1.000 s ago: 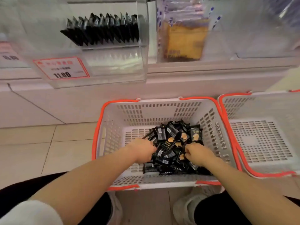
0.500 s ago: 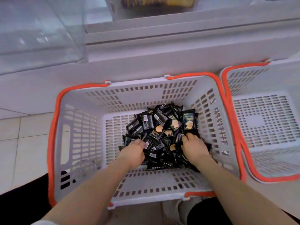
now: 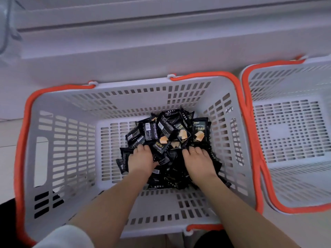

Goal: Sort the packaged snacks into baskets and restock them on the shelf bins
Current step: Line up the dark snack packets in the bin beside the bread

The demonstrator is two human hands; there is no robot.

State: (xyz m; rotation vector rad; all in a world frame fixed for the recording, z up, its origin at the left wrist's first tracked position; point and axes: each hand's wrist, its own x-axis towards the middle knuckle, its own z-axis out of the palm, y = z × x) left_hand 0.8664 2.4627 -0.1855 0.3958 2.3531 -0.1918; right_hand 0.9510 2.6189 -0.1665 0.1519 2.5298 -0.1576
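Observation:
A white slotted basket (image 3: 68, 140) with orange handles sits on the floor in front of me. A heap of small black snack packets (image 3: 166, 133) marked DRYCAKE lies on its bottom. Both my hands are down in the heap. My left hand (image 3: 141, 160) has its fingers curled into the packets at the heap's left side. My right hand (image 3: 198, 161) has its fingers dug into the packets on the right. The fingertips of both are buried, so which packets they hold is hidden.
A second white basket (image 3: 290, 133) with orange handles stands to the right, touching the first, and shows only its slotted bottom. The white base of the shelf unit (image 3: 143, 56) runs across behind both baskets. Tiled floor (image 3: 7, 158) lies at the left.
The view has tilted down and closer, so the shelf bins have left the frame. Both hands have stayed in the heap, with fingers working deeper among the packets.

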